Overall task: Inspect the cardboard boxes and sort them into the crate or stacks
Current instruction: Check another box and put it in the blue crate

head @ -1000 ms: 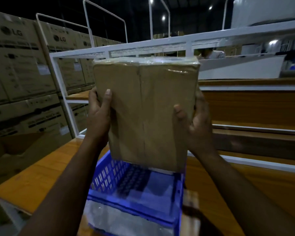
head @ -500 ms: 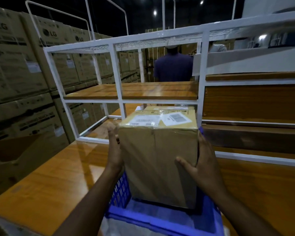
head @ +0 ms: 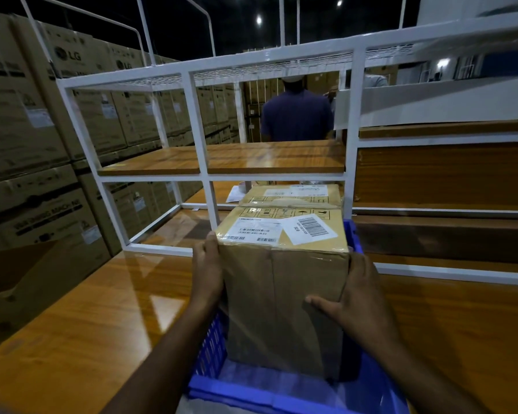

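Observation:
A tall brown cardboard box [head: 281,300], taped and with white barcode labels on top, stands upright inside the blue plastic crate [head: 210,354]. My left hand [head: 207,267] presses its left side near the top. My right hand [head: 359,303] grips its right front edge. Both hands hold the box. A second labelled cardboard box [head: 290,195] lies just behind it, past the crate's far rim.
The crate sits on an orange wooden table [head: 87,324]. A white metal shelf frame [head: 198,150] with a wooden shelf stands behind it. Large LG cartons [head: 27,130] are stacked at the left. A person in a dark shirt [head: 296,115] stands beyond the shelf.
The box came down from chest height, where it hid the shelf, into the blue crate. Both hands went down with it and kept their hold on its sides.

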Action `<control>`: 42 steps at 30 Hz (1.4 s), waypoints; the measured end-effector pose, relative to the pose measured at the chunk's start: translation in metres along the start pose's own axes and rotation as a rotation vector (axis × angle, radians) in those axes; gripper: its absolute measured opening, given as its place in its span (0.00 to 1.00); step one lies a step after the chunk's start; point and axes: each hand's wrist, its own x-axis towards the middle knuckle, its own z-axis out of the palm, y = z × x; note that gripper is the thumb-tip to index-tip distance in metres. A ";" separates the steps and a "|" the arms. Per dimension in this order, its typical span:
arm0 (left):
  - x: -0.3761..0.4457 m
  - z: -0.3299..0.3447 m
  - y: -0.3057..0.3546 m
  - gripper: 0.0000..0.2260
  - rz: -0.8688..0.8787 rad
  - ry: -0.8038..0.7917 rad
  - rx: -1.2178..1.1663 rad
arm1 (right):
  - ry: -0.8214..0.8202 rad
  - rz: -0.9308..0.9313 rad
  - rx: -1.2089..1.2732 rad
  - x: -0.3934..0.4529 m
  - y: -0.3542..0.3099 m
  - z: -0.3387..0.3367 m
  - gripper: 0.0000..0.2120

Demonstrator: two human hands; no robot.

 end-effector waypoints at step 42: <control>-0.091 -0.028 0.022 0.24 0.658 0.098 0.872 | -0.043 -0.587 0.079 -0.024 -0.081 -0.013 0.29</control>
